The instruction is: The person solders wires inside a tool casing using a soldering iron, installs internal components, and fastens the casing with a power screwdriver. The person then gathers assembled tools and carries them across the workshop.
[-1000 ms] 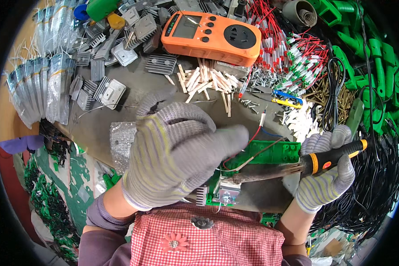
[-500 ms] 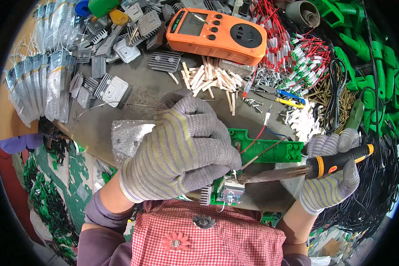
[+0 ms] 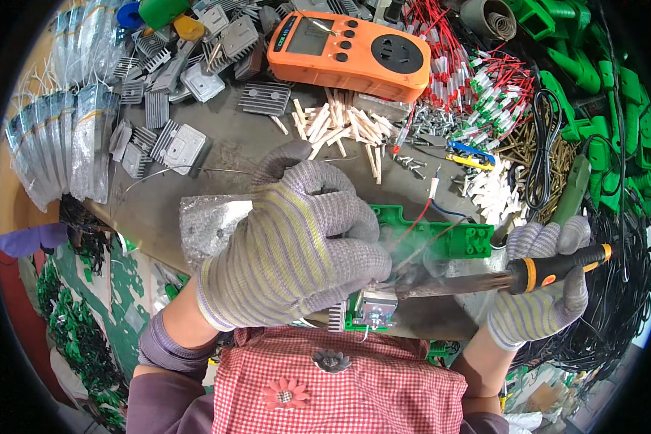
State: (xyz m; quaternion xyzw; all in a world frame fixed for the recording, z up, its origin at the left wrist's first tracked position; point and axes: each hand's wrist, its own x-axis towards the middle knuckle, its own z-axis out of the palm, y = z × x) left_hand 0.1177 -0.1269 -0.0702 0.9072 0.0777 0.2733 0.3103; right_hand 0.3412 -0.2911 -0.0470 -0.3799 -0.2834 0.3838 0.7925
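My right hand (image 3: 532,307), in a striped knit glove, grips the black-and-yellow handle of a soldering iron (image 3: 557,269). Its dark shaft points left, the tip beside my left fingertips, with smoke around it. My left hand (image 3: 304,242), gloved alike, is pinched closed over a green plastic housing (image 3: 448,240). A thin solder wire (image 3: 220,171) runs into this hand from the left; the fingers hide its end. Just below the tip sits a clear-and-metal part (image 3: 375,311) beside a finned heat sink (image 3: 337,317). Red and blue leads with a white connector (image 3: 432,189) rise from the housing.
An orange meter with a socket (image 3: 351,54) lies at the back. Around it are metal heat sinks (image 3: 184,147), pale sticks (image 3: 333,123), screws, red-wired parts (image 3: 448,72) and green housings (image 3: 579,65). Bubble wrap (image 3: 213,224) lies by my left hand; black cables (image 3: 607,311) pile at right.
Smoke now rises around the iron's tip. The iron has shifted slightly to the right, and my left fingers have moved a little.
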